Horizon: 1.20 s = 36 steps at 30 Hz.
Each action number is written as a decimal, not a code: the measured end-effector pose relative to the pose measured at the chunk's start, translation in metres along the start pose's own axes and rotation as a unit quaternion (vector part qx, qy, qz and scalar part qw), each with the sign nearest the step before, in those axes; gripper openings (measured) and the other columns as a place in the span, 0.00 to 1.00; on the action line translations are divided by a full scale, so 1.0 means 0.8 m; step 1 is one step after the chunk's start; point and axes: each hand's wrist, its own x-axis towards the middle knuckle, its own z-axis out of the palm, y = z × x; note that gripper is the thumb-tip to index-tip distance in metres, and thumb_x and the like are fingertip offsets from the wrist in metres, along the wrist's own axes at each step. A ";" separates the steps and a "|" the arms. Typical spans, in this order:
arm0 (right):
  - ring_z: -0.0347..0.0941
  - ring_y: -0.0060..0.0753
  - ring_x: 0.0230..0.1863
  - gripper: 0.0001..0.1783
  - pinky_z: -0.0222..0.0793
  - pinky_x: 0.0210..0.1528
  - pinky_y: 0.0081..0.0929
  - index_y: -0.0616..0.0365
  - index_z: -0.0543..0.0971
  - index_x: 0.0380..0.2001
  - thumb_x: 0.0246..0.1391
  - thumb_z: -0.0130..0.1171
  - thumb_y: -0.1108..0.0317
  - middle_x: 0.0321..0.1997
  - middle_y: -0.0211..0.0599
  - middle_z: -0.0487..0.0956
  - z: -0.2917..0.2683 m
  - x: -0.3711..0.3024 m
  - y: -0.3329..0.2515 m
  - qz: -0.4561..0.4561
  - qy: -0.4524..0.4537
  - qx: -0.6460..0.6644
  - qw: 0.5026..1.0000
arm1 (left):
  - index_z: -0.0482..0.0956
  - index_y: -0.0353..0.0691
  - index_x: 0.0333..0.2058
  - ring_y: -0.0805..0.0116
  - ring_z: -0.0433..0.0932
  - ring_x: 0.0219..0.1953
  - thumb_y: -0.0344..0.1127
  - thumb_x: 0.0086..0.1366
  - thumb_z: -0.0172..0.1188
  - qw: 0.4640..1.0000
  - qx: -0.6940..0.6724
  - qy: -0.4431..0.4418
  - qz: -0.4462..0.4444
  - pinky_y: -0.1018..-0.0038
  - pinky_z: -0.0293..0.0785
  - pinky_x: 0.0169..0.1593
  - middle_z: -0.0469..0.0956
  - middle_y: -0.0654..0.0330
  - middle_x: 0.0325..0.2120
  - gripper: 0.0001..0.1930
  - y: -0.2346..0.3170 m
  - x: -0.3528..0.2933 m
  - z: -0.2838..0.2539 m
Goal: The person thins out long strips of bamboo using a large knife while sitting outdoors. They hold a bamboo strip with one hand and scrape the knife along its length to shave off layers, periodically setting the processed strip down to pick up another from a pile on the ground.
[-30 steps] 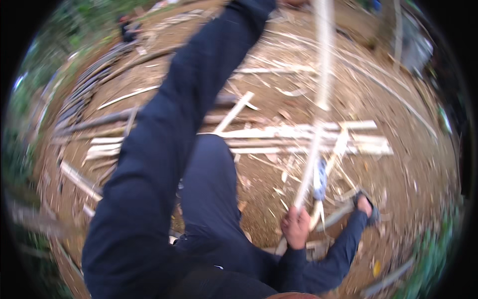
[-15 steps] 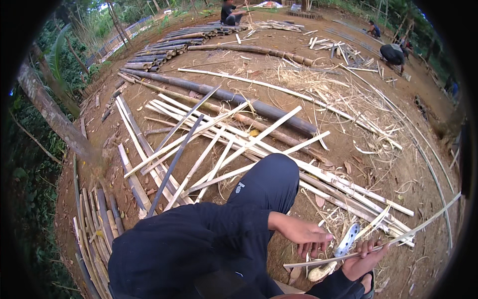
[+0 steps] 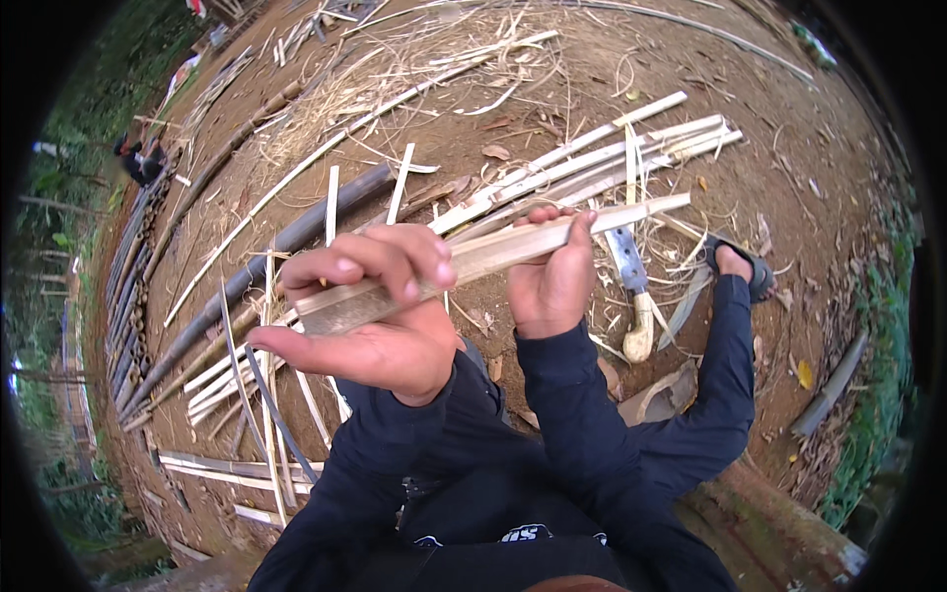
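Note:
A pale split bamboo strip (image 3: 483, 255) is held up in front of me, slanting up to the right. Its near, wider end lies across the palm of my left hand (image 3: 395, 340), with the fingers curled over it and the thumb stretched away. My right hand (image 3: 554, 281) grips the strip farther along, thumb on its side. Below and right of that hand, a large knife (image 3: 639, 321) with a pale wooden handle and a spotted metal collar lies on the ground. Part of its blade is hard to make out among shavings.
Split bamboo strips (image 3: 602, 163) lie piled ahead. A dark bamboo pole (image 3: 296, 232) lies beyond them to the left, near stacked poles (image 3: 128, 326). Curly shavings (image 3: 335, 123) cover the soil. A person (image 3: 143, 158) crouches far left. My sandalled foot (image 3: 740, 266) is at right.
My view has swung right. The strip, earlier low in my right hand, is now raised and turned toward me. My left hand has moved from above the knife onto the strip's near end.

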 end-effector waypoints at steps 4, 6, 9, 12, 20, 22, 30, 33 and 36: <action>0.77 0.34 0.39 0.32 0.74 0.45 0.33 0.58 0.69 0.41 0.68 0.30 0.38 0.36 0.41 0.76 -0.001 -0.013 -0.013 0.079 -0.067 -0.108 0.989 | 0.58 0.51 0.21 0.78 0.44 0.10 0.63 0.73 0.29 0.984 -0.034 -0.177 -0.001 0.75 0.42 0.17 0.51 0.71 0.11 0.28 0.019 0.048 -0.005; 0.79 0.35 0.35 0.43 0.76 0.40 0.35 0.60 0.72 0.41 0.62 0.26 0.29 0.32 0.44 0.80 -0.041 -0.008 -0.025 0.130 -0.173 -0.237 0.947 | 0.56 0.52 0.20 0.77 0.43 0.11 0.59 0.74 0.29 0.962 -0.052 -0.266 -0.040 0.75 0.43 0.18 0.51 0.72 0.11 0.25 0.041 0.090 -0.005; 0.80 0.37 0.30 0.31 0.75 0.30 0.32 0.65 0.77 0.32 0.66 0.46 0.43 0.26 0.41 0.79 -0.170 0.035 -0.068 0.053 -0.142 -0.597 0.788 | 0.56 0.53 0.20 0.76 0.43 0.11 0.51 0.74 0.30 0.932 -0.082 -0.346 -0.076 0.76 0.45 0.19 0.50 0.73 0.10 0.22 0.071 0.143 0.020; 0.76 0.54 0.40 0.26 0.72 0.44 0.42 0.66 0.77 0.43 0.58 0.58 0.50 0.38 0.55 0.78 -0.347 0.088 -0.161 -0.148 0.012 -0.915 0.374 | 0.57 0.53 0.17 0.79 0.45 0.11 0.45 0.69 0.37 0.911 -0.096 -0.383 -0.114 0.77 0.46 0.20 0.51 0.73 0.09 0.18 0.099 0.182 0.040; 0.69 0.60 0.54 0.38 0.66 0.56 0.47 0.63 0.67 0.58 0.49 0.65 0.53 0.52 0.59 0.72 -0.411 0.116 -0.190 -0.036 0.160 -0.924 0.344 | 0.59 0.52 0.16 0.81 0.49 0.10 0.33 0.65 0.40 0.920 -0.054 -0.374 -0.106 0.78 0.47 0.19 0.53 0.73 0.09 0.16 0.110 0.175 0.036; 0.72 0.59 0.51 0.34 0.69 0.53 0.45 0.65 0.72 0.50 0.44 0.69 0.54 0.47 0.58 0.75 -0.406 0.123 -0.192 -0.021 0.150 -0.912 0.382 | 0.59 0.51 0.16 0.79 0.49 0.11 0.34 0.66 0.39 0.932 -0.026 -0.350 -0.093 0.78 0.49 0.20 0.53 0.72 0.09 0.16 0.112 0.161 0.043; 0.78 0.26 0.22 0.14 0.72 0.23 0.27 0.69 0.77 0.36 0.53 0.66 0.67 0.27 0.38 0.79 -0.316 -0.005 -0.179 0.017 0.193 -0.648 0.736 | 0.59 0.46 0.20 0.76 0.51 0.12 0.52 0.73 0.32 0.953 0.039 -0.301 0.009 0.78 0.52 0.21 0.54 0.67 0.13 0.23 0.111 0.139 0.039; 0.76 0.25 0.20 0.16 0.69 0.21 0.28 0.69 0.76 0.35 0.57 0.64 0.64 0.31 0.38 0.75 -0.274 -0.079 -0.174 -0.088 0.238 -0.665 0.702 | 0.59 0.49 0.18 0.82 0.52 0.09 0.44 0.69 0.40 0.947 -0.016 -0.320 0.013 0.82 0.49 0.18 0.55 0.72 0.10 0.18 0.102 0.139 0.038; 0.77 0.31 0.28 0.18 0.71 0.28 0.30 0.69 0.74 0.39 0.54 0.65 0.65 0.38 0.42 0.69 -0.196 -0.120 -0.163 -0.196 0.218 -0.646 0.705 | 0.60 0.53 0.15 0.88 0.52 0.07 0.32 0.61 0.45 0.912 -0.161 -0.377 -0.022 0.87 0.46 0.15 0.54 0.77 0.06 0.15 0.093 0.148 0.034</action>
